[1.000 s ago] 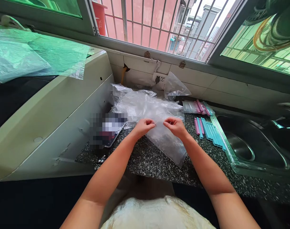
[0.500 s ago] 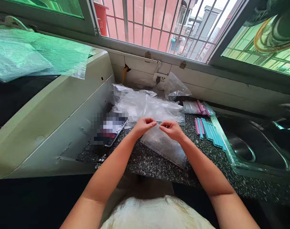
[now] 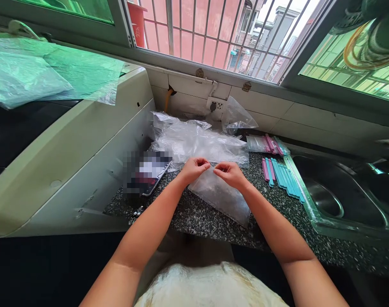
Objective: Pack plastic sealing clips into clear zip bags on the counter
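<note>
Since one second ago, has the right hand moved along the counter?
Yes. The right hand has moved left, away from the blue and pink sticks and closer to the left hand, both pinching the clear plastic bag.

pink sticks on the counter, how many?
About 4. Two pink sticks lie at the left end of the blue row beside the sink; roughly two more sit further back beside a small clear packet. Others may be hidden.

Hands [image 3: 212, 169] now closer together vs 1 s ago, pinching clear bag [image 3: 222, 196] edge.
</note>
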A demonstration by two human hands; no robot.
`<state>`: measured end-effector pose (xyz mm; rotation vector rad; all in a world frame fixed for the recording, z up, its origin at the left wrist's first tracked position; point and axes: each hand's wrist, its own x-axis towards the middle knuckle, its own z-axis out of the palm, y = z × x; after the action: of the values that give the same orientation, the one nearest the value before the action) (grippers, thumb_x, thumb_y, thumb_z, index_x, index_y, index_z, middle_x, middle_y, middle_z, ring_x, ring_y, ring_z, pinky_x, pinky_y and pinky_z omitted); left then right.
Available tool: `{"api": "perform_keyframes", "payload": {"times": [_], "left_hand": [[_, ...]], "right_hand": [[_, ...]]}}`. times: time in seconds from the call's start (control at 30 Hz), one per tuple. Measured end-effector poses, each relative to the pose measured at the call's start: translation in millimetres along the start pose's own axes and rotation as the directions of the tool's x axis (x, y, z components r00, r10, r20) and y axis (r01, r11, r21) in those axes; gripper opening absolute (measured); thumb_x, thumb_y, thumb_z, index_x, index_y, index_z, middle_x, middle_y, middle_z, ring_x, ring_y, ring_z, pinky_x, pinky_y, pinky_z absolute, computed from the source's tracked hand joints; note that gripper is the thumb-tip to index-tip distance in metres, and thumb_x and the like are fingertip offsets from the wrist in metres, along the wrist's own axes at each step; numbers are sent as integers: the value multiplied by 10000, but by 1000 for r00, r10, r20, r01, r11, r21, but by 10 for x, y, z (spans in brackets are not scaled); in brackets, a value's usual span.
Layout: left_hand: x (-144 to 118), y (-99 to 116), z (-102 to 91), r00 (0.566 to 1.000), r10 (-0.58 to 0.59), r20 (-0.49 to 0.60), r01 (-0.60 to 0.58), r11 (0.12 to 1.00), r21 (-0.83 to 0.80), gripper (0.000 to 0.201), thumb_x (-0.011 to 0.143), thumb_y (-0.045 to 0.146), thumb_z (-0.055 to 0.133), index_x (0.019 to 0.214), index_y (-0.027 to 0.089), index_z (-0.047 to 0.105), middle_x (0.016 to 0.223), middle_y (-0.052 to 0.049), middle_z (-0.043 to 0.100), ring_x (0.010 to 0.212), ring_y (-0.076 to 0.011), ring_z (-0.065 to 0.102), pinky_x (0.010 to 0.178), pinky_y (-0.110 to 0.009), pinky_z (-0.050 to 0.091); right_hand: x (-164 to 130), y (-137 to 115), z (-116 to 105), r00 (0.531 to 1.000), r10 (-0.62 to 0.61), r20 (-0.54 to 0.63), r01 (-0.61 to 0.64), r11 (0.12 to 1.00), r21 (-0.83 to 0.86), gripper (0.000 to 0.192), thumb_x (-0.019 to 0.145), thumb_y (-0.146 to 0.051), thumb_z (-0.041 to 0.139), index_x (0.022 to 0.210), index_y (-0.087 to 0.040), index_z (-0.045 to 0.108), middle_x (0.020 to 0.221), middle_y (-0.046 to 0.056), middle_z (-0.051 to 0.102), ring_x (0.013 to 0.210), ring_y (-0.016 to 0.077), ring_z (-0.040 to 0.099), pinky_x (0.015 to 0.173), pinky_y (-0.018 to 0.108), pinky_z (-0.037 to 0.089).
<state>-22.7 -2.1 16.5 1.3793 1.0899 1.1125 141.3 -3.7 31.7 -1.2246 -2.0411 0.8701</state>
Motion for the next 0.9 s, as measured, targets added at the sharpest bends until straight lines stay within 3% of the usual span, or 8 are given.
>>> {"api": "perform_keyframes", "payload": {"times": [0.23, 0.5, 0.7, 0.9], "left_hand": [[7, 20, -42, 999, -15, -39, 14, 1000, -16, 184, 594, 308, 595, 603, 124, 591, 564, 21, 534, 577, -97, 452, 563, -225, 356], [4, -8, -21, 999, -36, -20, 35, 999, -29, 200, 585, 324, 601, 614, 126, 590, 567, 25, 518, 569, -94, 436, 559, -227, 337], [-6, -10, -1, 999, -52, -9, 52, 998, -37, 190, 588, 311, 609, 622, 125, 594, 581, 21, 530, 581, -95, 445, 578, -230, 343], [-3, -29, 8, 995, -83, 64, 84, 996, -11, 154, 601, 278, 595, 607, 125, 583, 556, 27, 520, 562, -89, 439, 576, -228, 335]], "right_hand": [[-14, 17, -56, 998, 40, 43, -39, 999, -26, 176, 719, -294, 548, 660, -143, 615, 605, 11, 581, 545, 92, 460, 505, 212, 352], [-163, 110, -138, 996, 85, -15, -86, 996, -23, 172, 722, -265, 532, 600, -151, 576, 548, -7, 547, 505, 87, 435, 497, 218, 350], [-215, 116, -149, 997, 25, -68, -32, 994, -107, 150, 723, -240, 535, 606, -159, 582, 582, 4, 589, 550, 105, 485, 541, 228, 372], [-272, 159, -168, 999, -12, -52, 3, 983, -181, 149, 738, -237, 525, 624, -163, 584, 609, 16, 605, 588, 119, 521, 563, 231, 385]]}}
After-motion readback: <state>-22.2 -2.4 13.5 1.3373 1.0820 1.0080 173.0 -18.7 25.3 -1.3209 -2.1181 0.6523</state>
